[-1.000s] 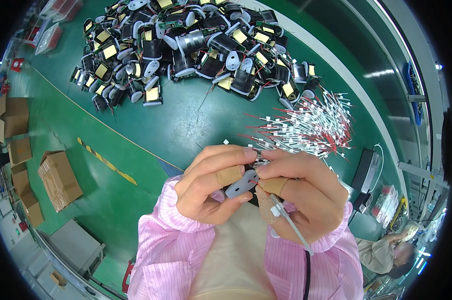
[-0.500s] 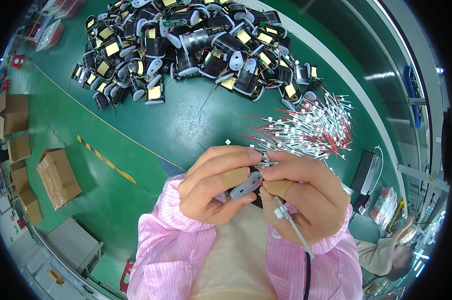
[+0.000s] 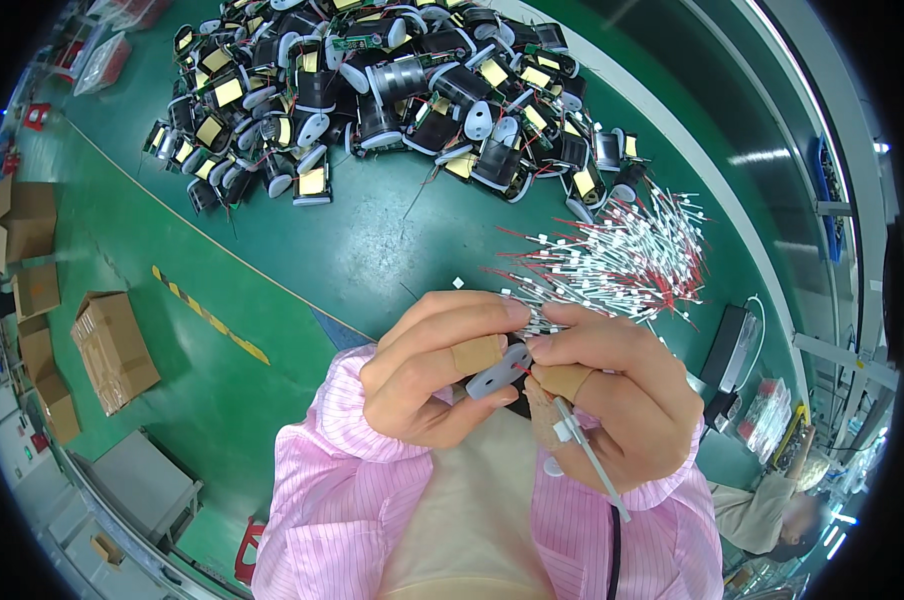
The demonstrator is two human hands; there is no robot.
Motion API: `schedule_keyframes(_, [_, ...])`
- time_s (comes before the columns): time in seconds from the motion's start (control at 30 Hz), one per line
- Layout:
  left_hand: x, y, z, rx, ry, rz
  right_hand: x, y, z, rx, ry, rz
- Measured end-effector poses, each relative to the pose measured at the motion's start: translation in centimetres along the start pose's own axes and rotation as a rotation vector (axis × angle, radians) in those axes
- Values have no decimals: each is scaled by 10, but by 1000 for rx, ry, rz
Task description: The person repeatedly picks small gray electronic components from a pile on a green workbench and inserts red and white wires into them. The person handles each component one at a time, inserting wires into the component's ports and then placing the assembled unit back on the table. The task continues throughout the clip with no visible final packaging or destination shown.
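Note:
My left hand [image 3: 437, 375] and my right hand [image 3: 617, 400] meet close in front of my chest, both pinching a small grey plastic part [image 3: 499, 371] with holes in it. A thin white-sleeved wire [image 3: 590, 455] runs down across my right palm, held by that hand. Tan bandages wrap my left thumb and a right finger. Pink striped sleeves cover both forearms. Just beyond my fingers lies a loose bundle of red and white wires [image 3: 612, 262] on the green table [image 3: 372, 250].
A big heap of black and grey components with yellow labels [image 3: 372, 90] fills the far side of the table. Cardboard boxes [image 3: 112, 350] stand on the green floor at the left. A seated person [image 3: 772, 510] is at the lower right.
Both hands stay together on the grey part, with only slight finger shifts and a small tilt of the part.

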State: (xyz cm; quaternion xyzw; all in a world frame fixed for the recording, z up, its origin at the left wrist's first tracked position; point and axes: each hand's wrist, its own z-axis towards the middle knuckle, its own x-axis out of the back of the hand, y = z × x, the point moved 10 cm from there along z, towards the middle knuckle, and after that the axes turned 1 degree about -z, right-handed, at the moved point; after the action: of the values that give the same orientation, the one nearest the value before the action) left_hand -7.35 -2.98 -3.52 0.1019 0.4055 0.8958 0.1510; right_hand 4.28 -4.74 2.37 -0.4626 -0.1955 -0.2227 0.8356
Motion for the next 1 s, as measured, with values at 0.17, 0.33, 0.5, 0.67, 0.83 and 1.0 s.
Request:
schedule_keyframes(0.17, [0, -1, -1, -4, -1, -5, 0, -1, 0, 2, 7, -9])
schedule_keyframes(0.33, [0, -1, 0, -12, -5, -13, 1, -2, -1, 5, 20, -22])
schedule_keyframes(0.5, [-1, 1, 2, -17, -21, -12, 2, -3, 0, -4, 5, -27])
schedule_keyframes(0.67, [-2, 1, 2, -34, -26, -16, 2, -4, -1, 23, 2, -31])
schedule_keyframes(0.83, [-3, 1, 3, -32, -24, -9, 2, -7, -3, 65, 29, -75])
schedule_keyframes(1.0, [-2, 0, 2, -23, -20, -11, 2, -7, -3, 71, 33, -64])
